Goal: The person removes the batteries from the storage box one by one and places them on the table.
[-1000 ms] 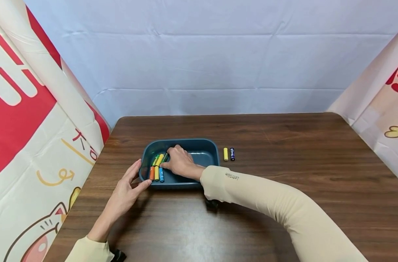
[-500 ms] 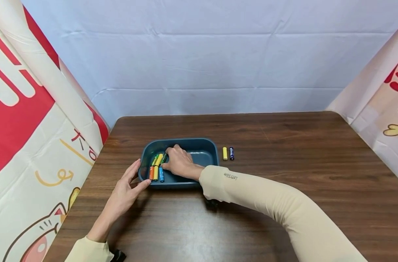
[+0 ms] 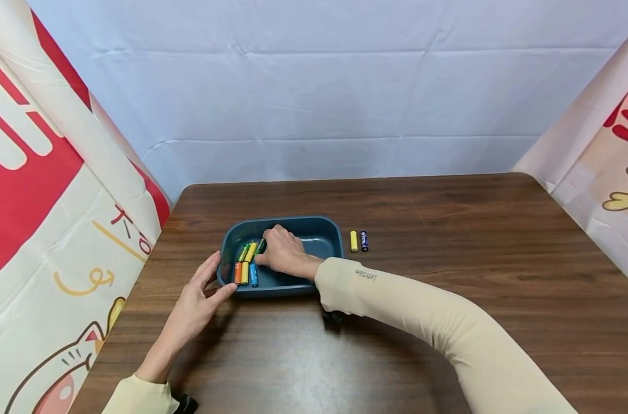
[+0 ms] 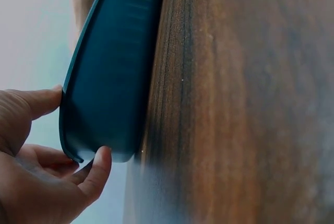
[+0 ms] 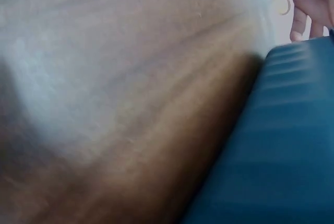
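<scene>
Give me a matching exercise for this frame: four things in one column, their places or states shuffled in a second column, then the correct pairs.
Things:
1. left hand
2. right hand
3. yellow battery
4. orange battery

Places:
A. on the table, right of the tray
B. inside the tray, reaching among the batteries
C. on the tray's near-left corner
D. lying in the tray, leftmost of its row

Pairs: 1-C, 2-B, 3-A, 4-D

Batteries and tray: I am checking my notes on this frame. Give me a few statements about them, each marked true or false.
1. The right hand is inside the blue tray. True.
2. The left hand lies flat on the table, away from the tray. False: its fingers touch the tray's corner.
3. Two batteries, the yellow battery and the dark blue battery, lie right of the tray. True.
4. The tray holds no batteries. False: several coloured batteries lie at its left end.
</scene>
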Motion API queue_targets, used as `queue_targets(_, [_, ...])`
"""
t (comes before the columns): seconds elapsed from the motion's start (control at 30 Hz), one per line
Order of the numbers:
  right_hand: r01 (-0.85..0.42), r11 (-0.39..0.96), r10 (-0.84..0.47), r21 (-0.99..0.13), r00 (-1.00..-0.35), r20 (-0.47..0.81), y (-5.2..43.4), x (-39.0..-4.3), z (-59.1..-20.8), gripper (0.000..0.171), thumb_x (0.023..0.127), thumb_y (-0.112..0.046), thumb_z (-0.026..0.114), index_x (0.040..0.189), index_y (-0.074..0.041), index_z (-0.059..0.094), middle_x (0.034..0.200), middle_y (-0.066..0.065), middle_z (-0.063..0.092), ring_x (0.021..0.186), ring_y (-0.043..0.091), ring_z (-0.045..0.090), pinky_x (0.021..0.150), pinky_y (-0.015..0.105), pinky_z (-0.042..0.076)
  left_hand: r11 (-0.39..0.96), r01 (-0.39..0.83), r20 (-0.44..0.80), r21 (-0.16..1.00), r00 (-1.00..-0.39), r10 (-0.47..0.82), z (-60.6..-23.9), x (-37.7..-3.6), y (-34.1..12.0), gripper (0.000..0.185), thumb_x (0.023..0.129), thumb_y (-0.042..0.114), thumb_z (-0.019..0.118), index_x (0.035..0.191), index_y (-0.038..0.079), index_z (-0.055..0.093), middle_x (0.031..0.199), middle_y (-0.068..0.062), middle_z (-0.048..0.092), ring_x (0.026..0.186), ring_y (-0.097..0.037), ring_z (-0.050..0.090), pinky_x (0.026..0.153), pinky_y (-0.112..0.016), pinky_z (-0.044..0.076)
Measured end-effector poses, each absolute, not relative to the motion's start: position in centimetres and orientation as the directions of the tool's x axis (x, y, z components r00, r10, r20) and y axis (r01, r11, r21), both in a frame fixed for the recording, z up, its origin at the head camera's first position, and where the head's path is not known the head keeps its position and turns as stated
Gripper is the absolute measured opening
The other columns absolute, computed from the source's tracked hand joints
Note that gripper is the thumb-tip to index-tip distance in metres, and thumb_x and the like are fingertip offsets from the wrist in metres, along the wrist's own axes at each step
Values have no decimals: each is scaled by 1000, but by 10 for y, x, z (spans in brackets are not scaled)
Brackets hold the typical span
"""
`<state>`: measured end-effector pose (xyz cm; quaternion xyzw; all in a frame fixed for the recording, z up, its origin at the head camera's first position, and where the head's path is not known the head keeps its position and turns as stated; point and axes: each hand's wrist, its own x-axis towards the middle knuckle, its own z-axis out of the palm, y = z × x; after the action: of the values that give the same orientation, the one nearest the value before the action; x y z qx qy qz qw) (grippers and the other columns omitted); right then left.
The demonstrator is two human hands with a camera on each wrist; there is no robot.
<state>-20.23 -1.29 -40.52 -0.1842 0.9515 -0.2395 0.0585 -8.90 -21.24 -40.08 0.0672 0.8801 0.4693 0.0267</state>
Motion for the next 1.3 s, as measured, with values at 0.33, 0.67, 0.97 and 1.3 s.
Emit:
queue_targets(0.33, [-303, 767, -379, -565, -925, -18, -9, -201, -390, 30, 92, -35, 79, 104, -8, 73, 81, 5, 57, 54, 13, 46, 44, 23, 34, 557, 94, 21, 825, -991, 135, -397, -88, -213, 80, 100, 20, 72, 162, -1, 26, 167, -21, 26, 139, -44, 47, 107, -50, 45])
queue_targets(0.67, [-384, 691, -447, -612, -893, 55, 22, -188, -357, 39, 89, -32, 78, 118, -7, 71, 104, 5, 62, 84, 16, 55, 64, 24, 48, 582, 35, -47, 812, -991, 125, -397, -90, -215, 81, 100, 26, 71, 163, 3, 25, 168, -19, 22, 139, -44, 47, 109, -50, 43])
queue_targets(0.97, [-480, 610, -473, -630, -859, 197, 84, -187, -328, 35, 87, -24, 78, 116, -5, 70, 103, 6, 62, 88, 19, 57, 77, 33, 51, 570, 51, -32, 820, -990, 134, -394, -89, -214, 81, 99, 22, 72, 162, 0, 26, 168, -20, 22, 140, -46, 45, 109, -50, 43])
queue_targets(1.3, [-462, 614, -398, -640, -881, 255, 161, -195, -315, 39, 86, -20, 81, 119, -3, 69, 104, 10, 64, 88, 21, 62, 79, 37, 53, 562, 56, -25, 825, -990, 136, -394, -90, -213, 80, 99, 18, 73, 162, 0, 27, 168, -20, 23, 140, -45, 46, 109, -50, 44])
